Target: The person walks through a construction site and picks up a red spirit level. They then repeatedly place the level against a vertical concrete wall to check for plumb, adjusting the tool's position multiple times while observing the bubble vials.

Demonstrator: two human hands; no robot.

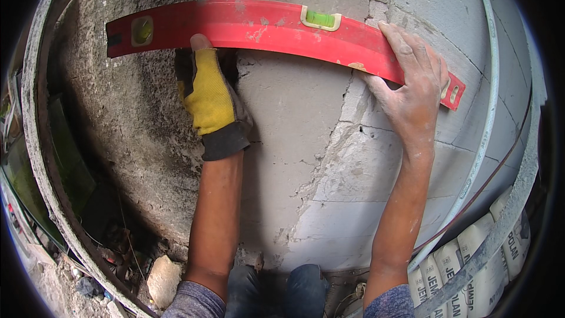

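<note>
A red spirit level (pixel 259 23) with scuffs and green vials lies horizontally against a wall of grey plaster (pixel 282 135) and pale blocks. My left hand (pixel 209 97), in a yellow and black glove with a bare fingertip showing, holds its lower edge left of the middle; the other fingers are mostly hidden. My right hand (pixel 412 85), bare and dusty, grips the level near its right end, fingers over the front and thumb at the lower edge. The level crosses from the dark rough wall (pixel 129 118) on the left onto the smoother grey surface.
A pale pipe (pixel 489 82) and a thin cable run down the right. Stacked white bags (pixel 479 247) sit at the lower right behind a grey strip (pixel 532 135). A rough grey post (pixel 35 129), dark panels (pixel 70 159), rubble and a pale stone (pixel 163 282) are at left.
</note>
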